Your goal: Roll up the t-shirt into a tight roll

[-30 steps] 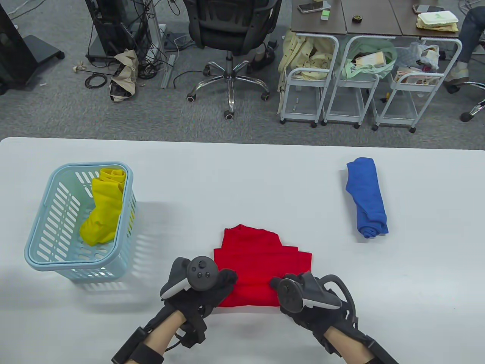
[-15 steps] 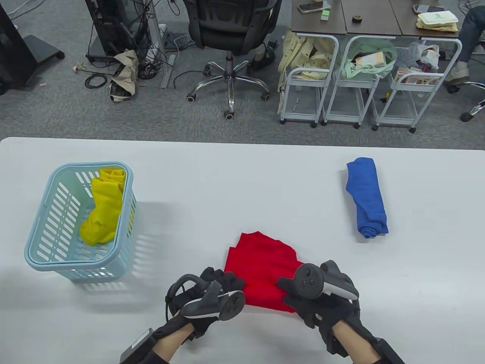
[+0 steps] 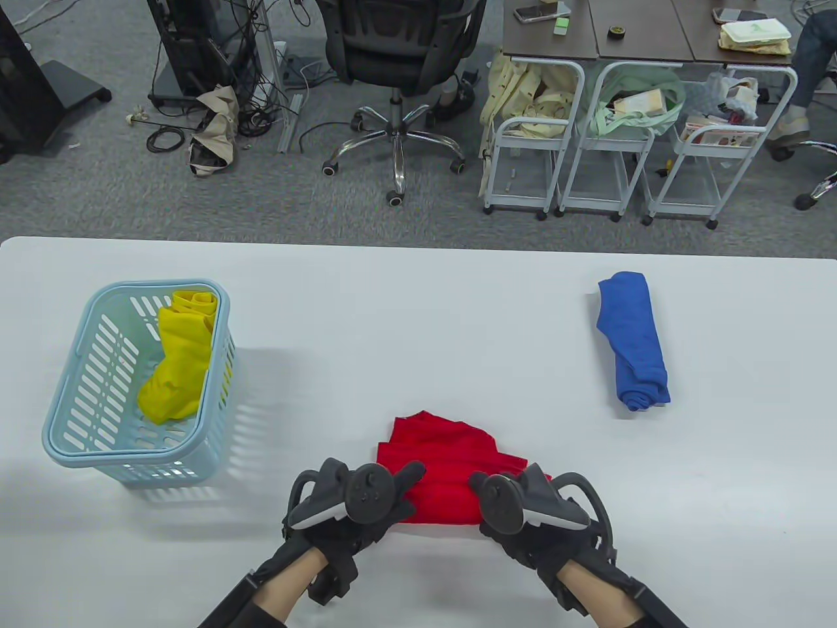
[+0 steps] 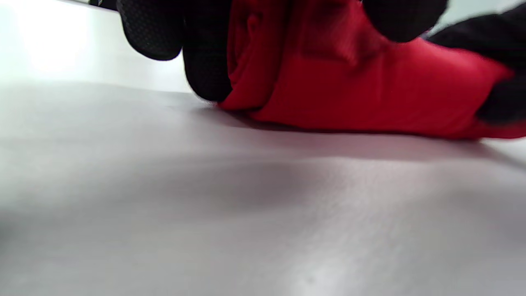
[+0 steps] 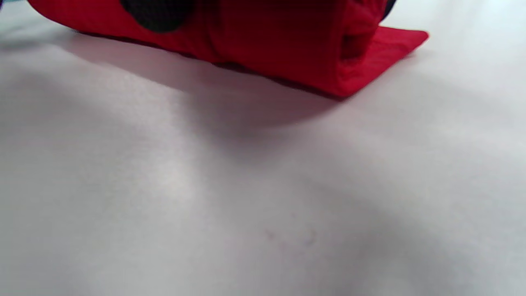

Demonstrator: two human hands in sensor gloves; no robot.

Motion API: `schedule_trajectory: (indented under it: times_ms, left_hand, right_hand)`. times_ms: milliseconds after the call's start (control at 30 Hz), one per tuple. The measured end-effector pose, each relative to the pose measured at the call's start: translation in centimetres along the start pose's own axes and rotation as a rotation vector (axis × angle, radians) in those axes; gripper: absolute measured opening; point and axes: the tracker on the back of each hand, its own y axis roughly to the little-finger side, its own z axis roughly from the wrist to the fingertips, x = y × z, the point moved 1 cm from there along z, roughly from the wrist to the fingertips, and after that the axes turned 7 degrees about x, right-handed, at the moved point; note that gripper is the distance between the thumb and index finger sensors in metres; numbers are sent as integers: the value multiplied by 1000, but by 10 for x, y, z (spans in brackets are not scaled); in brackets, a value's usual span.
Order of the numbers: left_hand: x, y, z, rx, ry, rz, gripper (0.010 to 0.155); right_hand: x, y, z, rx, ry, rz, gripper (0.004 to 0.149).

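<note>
The red t-shirt (image 3: 448, 474) lies on the white surface (image 3: 418, 314) near its front edge, at about 6 o'clock from the surface's middle. Its near part is wound into a roll; the far part still lies flat in stepped folds. The left hand (image 3: 356, 504) sits at the roll's 9 o'clock end, its fingers (image 4: 205, 61) curled around the rolled cloth in the left wrist view. The right hand (image 3: 523, 507) grips the 3 o'clock end, a fingertip (image 5: 156, 14) pressing into the roll, and a flat corner of cloth sticks out beside that end. A rolled blue garment (image 3: 633, 340) lies at 2 o'clock, well apart. A light blue basket (image 3: 72, 392) at 9 o'clock holds a yellow garment (image 3: 176, 360).
</note>
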Motion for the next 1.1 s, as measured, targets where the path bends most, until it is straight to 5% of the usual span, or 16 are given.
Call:
schedule_trajectory:
  times_ms: [167,300,533,667,800,967,1100]
  left_hand:
    - [7,-16,5,69,49,105,82]
    - [7,-21,7,77,21,306,75]
    - [0,8,10,76,39,-184,64]
    - [0,27,6,20,25,-357,64]
    - [-1,15,0,8,10,-142,63]
    - [-1,-9,1,49,7,183,86]
    - [7,-20,7,63,20,350,74]
  right_hand:
    - [-2,21,-2,80,-66,266,69]
    - [-2,27,-3,95,-69,342,70]
    - [13,17,-12,-19,109,50,66]
    - [-2,8,-1,0,29,-3,82]
    - [0,2,6,-20,23,-65,78]
    - [5,12,0,40,14,125,69]
    - [3,29,-5,81,-5,330,67]
